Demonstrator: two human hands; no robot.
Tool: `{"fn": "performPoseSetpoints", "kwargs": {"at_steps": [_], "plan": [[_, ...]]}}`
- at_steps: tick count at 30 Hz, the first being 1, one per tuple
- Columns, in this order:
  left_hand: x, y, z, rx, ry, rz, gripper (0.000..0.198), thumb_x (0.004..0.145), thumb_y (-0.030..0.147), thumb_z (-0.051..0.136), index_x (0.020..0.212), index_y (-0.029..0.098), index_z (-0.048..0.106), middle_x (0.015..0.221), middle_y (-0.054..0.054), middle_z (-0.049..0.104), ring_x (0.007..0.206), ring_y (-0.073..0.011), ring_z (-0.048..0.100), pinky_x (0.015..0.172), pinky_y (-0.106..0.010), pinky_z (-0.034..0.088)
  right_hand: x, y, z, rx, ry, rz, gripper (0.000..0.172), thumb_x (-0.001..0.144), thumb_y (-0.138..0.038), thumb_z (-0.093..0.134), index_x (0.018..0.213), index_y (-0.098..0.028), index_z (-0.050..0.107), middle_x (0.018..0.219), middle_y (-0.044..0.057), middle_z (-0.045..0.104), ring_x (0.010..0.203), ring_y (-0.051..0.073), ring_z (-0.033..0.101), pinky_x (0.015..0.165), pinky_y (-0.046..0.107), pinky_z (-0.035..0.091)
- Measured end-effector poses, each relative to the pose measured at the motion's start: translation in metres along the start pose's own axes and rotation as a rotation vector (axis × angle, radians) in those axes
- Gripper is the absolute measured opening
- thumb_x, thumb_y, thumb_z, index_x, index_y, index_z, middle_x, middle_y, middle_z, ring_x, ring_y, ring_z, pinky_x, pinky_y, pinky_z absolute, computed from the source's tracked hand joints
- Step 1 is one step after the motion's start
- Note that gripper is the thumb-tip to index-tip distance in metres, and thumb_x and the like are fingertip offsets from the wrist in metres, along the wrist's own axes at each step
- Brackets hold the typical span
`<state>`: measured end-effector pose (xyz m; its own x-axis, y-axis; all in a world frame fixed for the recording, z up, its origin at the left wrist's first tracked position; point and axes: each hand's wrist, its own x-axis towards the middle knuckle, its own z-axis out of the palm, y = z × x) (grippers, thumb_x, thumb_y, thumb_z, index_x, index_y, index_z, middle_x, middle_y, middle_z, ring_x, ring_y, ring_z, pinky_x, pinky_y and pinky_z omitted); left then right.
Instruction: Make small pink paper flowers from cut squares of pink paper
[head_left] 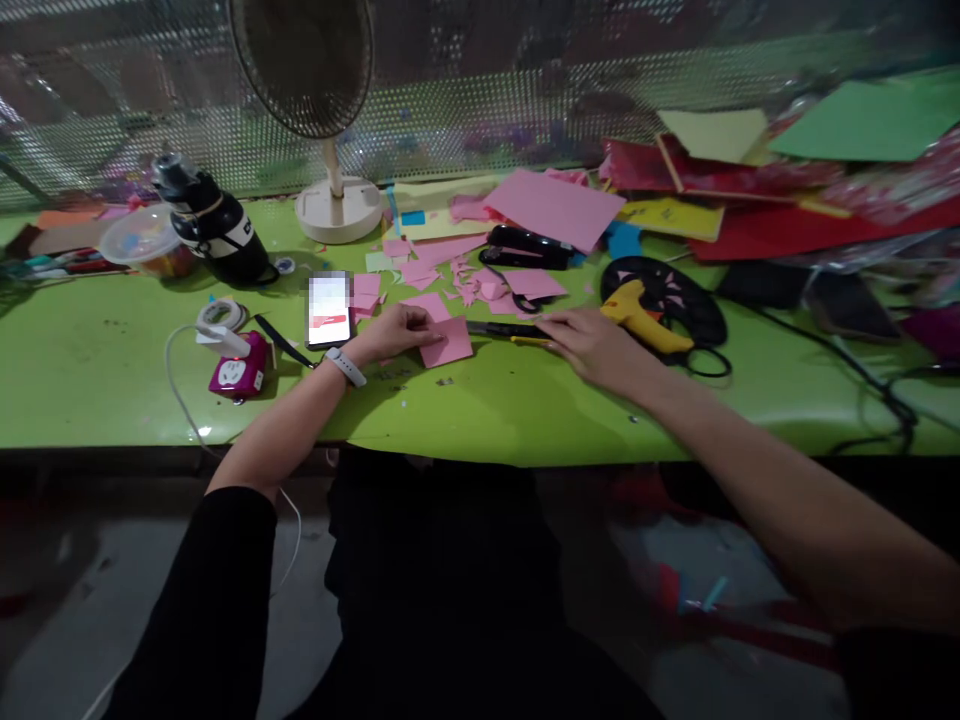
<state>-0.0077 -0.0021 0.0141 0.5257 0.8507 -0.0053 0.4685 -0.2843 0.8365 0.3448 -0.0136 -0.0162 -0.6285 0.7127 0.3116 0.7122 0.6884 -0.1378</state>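
Note:
My left hand (397, 333) pinches a small pink paper square (448, 343) above the green table, its thumb and fingertips at the paper's upper left. My right hand (589, 345) has its fingers closed on the right end of a long black utility knife (506, 329). The knife's grey tip points left, close to the paper's right edge. A thin yellow strip shows along its lower side. Other pink paper pieces (427, 303) lie just behind the held square. A phone (329, 310) with a lit screen lies left of my left hand.
A yellow glue gun (637, 312) rests on a black round tray (694, 290) at right. Behind are pink scraps (480, 285), a black stapler (529, 247) and a fan (339, 210). At left stand a black bottle (217, 225) and a magenta power adapter (238, 372) with a cable.

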Motion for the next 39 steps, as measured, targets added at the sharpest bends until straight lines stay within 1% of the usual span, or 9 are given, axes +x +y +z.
{"fn": "performPoseSetpoints", "kwargs": {"at_steps": [6,8,11,13,15,17,23,32,39], "plan": [[0.002,0.001,0.007,-0.007,0.029,-0.047,0.025,0.086,0.036,0.073,0.076,0.015,0.064,0.076,-0.006,0.065,0.066,-0.0118,0.055,0.063,-0.029,0.045,-0.009,0.006,-0.006,0.037,-0.088,-0.126,0.042,0.104,-0.027,0.040,0.127,-0.007,0.069,0.117,0.025,0.068,0.107,0.031,0.061,0.094,0.046,0.052],[0.002,0.001,0.010,0.054,0.062,-0.046,0.021,0.087,0.033,0.072,0.094,0.014,0.068,0.091,-0.010,0.071,0.078,-0.0157,0.063,0.070,-0.032,0.053,-0.010,0.009,-0.007,0.044,-0.109,-0.149,0.042,0.104,-0.026,0.041,0.128,-0.006,0.068,0.118,0.025,0.068,0.108,0.029,0.061,0.094,0.045,0.052],[0.001,0.002,0.008,0.274,0.131,0.039,0.041,0.089,0.029,0.069,0.129,0.017,0.064,0.131,-0.017,0.066,0.110,-0.0243,0.065,0.090,-0.043,0.057,-0.011,0.010,-0.008,0.046,-0.120,-0.159,0.042,0.105,-0.027,0.040,0.130,-0.006,0.067,0.120,0.025,0.068,0.108,0.029,0.061,0.095,0.045,0.052],[0.002,0.002,0.004,0.424,0.052,0.136,0.044,0.095,0.029,0.061,0.138,0.019,0.060,0.151,-0.015,0.053,0.132,-0.0282,0.056,0.108,-0.049,0.050,-0.011,0.009,-0.009,0.053,-0.127,-0.151,0.042,0.105,-0.027,0.040,0.130,-0.008,0.067,0.120,0.024,0.068,0.107,0.029,0.062,0.094,0.045,0.052],[0.003,-0.001,0.000,0.491,-0.117,0.196,0.042,0.101,0.031,0.050,0.141,0.021,0.059,0.159,-0.009,0.046,0.145,-0.0265,0.046,0.120,-0.049,0.040,-0.010,0.006,-0.010,0.067,-0.134,-0.135,0.041,0.105,-0.027,0.040,0.129,-0.010,0.068,0.119,0.023,0.068,0.106,0.028,0.062,0.093,0.045,0.053],[0.004,-0.004,-0.004,0.511,-0.228,0.198,0.044,0.104,0.032,0.042,0.146,0.022,0.055,0.160,-0.006,0.045,0.149,-0.0224,0.041,0.125,-0.044,0.034,-0.009,0.003,-0.011,0.082,-0.136,-0.121,0.040,0.104,-0.027,0.040,0.127,-0.012,0.069,0.117,0.022,0.068,0.105,0.028,0.062,0.093,0.045,0.053],[0.005,-0.006,-0.008,0.574,-0.291,0.188,0.048,0.106,0.036,0.034,0.151,0.025,0.048,0.163,-0.002,0.038,0.151,-0.0207,0.037,0.126,-0.043,0.031,-0.002,-0.001,-0.010,0.140,-0.144,-0.130,0.039,0.103,-0.030,0.040,0.125,-0.016,0.070,0.116,0.021,0.067,0.106,0.030,0.061,0.095,0.047,0.052],[0.006,-0.004,-0.007,0.634,-0.335,0.151,0.050,0.107,0.035,0.030,0.156,0.033,0.038,0.166,0.003,0.031,0.154,-0.0187,0.032,0.126,-0.041,0.028,-0.018,-0.001,-0.010,0.199,-0.083,-0.122,0.038,0.103,-0.036,0.040,0.122,-0.023,0.071,0.111,0.016,0.068,0.100,0.030,0.063,0.090,0.049,0.054],[0.006,-0.005,-0.005,0.582,-0.294,0.156,0.048,0.105,0.031,0.038,0.152,0.032,0.046,0.163,0.002,0.038,0.152,-0.0199,0.036,0.126,-0.042,0.027,-0.010,-0.014,-0.014,0.143,-0.124,-0.152,0.045,0.104,-0.035,0.036,0.121,-0.013,0.072,0.110,0.023,0.069,0.099,0.032,0.061,0.091,0.052,0.051]]}}
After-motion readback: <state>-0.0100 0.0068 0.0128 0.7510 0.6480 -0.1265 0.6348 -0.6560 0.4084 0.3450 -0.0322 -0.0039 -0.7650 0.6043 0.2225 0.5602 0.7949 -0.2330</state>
